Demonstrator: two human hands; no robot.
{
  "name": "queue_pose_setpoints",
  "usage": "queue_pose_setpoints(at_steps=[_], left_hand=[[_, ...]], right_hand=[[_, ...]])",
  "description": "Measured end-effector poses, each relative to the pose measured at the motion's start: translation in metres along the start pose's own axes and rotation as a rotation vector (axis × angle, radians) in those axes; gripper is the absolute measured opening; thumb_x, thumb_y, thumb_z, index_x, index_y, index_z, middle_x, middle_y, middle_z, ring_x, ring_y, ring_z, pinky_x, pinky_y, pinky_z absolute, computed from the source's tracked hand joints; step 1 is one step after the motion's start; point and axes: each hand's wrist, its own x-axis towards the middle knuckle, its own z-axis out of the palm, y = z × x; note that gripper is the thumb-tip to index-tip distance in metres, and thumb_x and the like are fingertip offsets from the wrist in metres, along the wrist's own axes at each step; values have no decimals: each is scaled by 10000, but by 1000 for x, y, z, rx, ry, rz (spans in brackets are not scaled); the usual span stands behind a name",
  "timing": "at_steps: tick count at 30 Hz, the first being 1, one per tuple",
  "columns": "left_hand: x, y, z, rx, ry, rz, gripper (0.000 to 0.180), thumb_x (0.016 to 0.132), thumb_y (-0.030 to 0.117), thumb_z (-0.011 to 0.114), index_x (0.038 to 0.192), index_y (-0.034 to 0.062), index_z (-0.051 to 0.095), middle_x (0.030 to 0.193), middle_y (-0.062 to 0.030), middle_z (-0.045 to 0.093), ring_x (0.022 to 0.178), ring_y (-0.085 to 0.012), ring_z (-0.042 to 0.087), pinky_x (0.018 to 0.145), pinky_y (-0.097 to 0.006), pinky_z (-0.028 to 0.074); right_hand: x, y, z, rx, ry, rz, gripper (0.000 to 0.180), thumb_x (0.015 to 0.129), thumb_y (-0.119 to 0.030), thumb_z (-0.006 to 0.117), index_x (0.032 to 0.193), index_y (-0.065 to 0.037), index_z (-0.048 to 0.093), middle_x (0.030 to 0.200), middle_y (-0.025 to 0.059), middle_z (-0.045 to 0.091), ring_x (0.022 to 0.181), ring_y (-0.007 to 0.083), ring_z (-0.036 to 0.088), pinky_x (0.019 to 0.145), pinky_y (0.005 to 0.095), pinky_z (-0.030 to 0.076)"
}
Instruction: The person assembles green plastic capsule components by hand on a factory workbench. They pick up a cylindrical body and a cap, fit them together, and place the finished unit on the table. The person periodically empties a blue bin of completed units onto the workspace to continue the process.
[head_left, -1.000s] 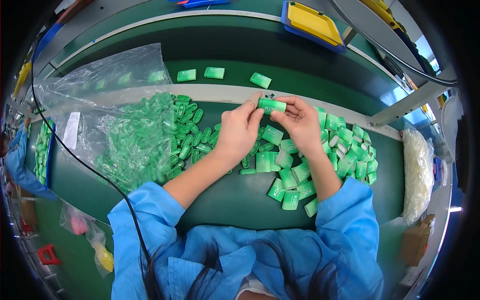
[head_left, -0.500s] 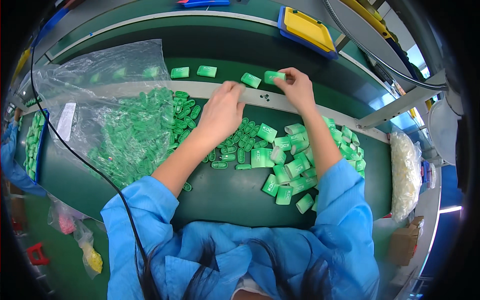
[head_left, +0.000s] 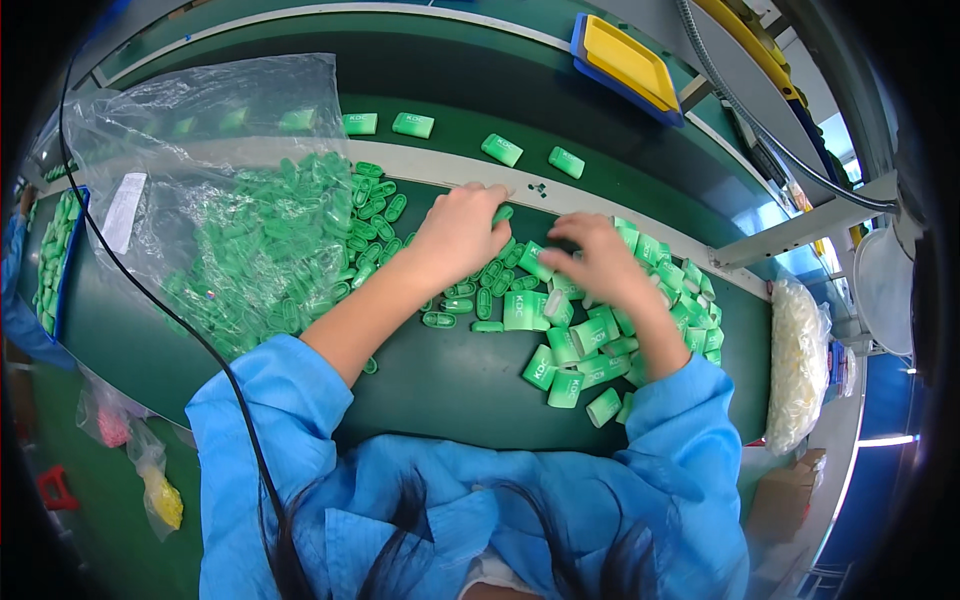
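My left hand (head_left: 455, 238) is closed, with a small green oval plastic piece (head_left: 503, 213) at its fingertips. More green oval pieces (head_left: 375, 228) lie loose beneath and left of it, many under a clear plastic bag (head_left: 215, 105). My right hand (head_left: 607, 262), fingers apart and slightly blurred, hovers over the near-left side of a pile of green-and-white printed sleeves (head_left: 595, 335). One sleeve (head_left: 536, 262) is just beside its fingertips; whether they touch is unclear. Beyond my hands, several green sleeves stand spaced in a row, the rightmost sleeve (head_left: 567, 162) apart from both hands.
A pale rail (head_left: 430, 165) crosses the green table behind my hands. Yellow and blue trays (head_left: 630, 65) sit at the far right. A bag of whitish pieces (head_left: 800, 365) stands at the right edge. A black cable (head_left: 175, 315) hangs across the left side.
My right hand has let go of a green sleeve at the right end of the row and come back toward the pile. My left hand has shifted slightly right, a green oval piece now showing.
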Motion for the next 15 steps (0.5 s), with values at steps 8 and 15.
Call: queue_pose_setpoints(at_steps=[8, 15], left_hand=[[12, -4, -6, -907, -325, -384, 313, 849, 86, 593, 1136, -36, 576, 981, -88, 646, 834, -121, 637, 750, -240, 514], [8, -7, 1, -461, -70, -147, 197, 794, 75, 614, 977, 20, 663, 823, -116, 674, 775, -227, 657, 742, -319, 515]], right_hand=[[-12, -23, 7, 369, 50, 210, 332, 728, -79, 709, 1018, 18, 581, 868, 95, 639, 744, 221, 616, 699, 300, 503], [6, -7, 4, 720, 198, 314, 279, 785, -89, 684, 1033, -1, 592, 887, 55, 633, 732, 77, 593, 595, 217, 497]])
